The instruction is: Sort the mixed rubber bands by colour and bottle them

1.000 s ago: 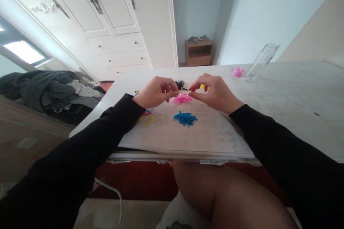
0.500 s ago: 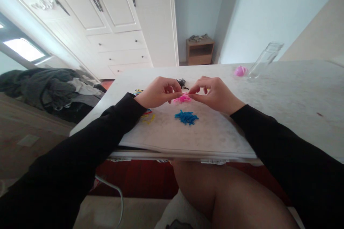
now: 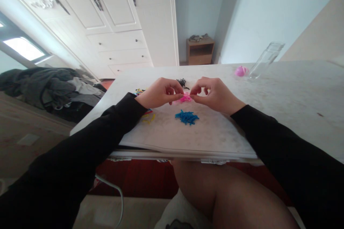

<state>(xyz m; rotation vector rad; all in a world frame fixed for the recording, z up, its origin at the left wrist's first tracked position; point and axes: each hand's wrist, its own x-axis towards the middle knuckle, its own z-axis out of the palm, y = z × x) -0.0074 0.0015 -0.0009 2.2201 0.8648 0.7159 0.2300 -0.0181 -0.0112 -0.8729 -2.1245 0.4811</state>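
Observation:
My left hand (image 3: 164, 92) pinches one end of a thin pinkish-orange rubber band (image 3: 186, 94). The other end sits between the thumb and forefinger of my right hand (image 3: 213, 92), so the band spans the short gap between my fingertips. Right behind it lies a pile of pink rubber bands (image 3: 185, 98), partly covered by my fingers. Nearer to me is a pile of blue ones (image 3: 186, 117), and a black pile (image 3: 182, 82) rests farther back. Yellow bands (image 3: 148, 118) and a mixed-colour pile (image 3: 139, 91) show around my left wrist, partly hidden.
Toward the back right of the white table (image 3: 223, 132) stand a clear glass bottle (image 3: 266, 61) and a pink rounded object (image 3: 241, 71). A heap of dark clothes (image 3: 48, 89) is off to the left. My bare leg (image 3: 228, 193) is below the front edge.
Both hands have shifted very slightly to the right, and the gap between my fingertips is a little narrower. The band is still held between them; the piles look the same.

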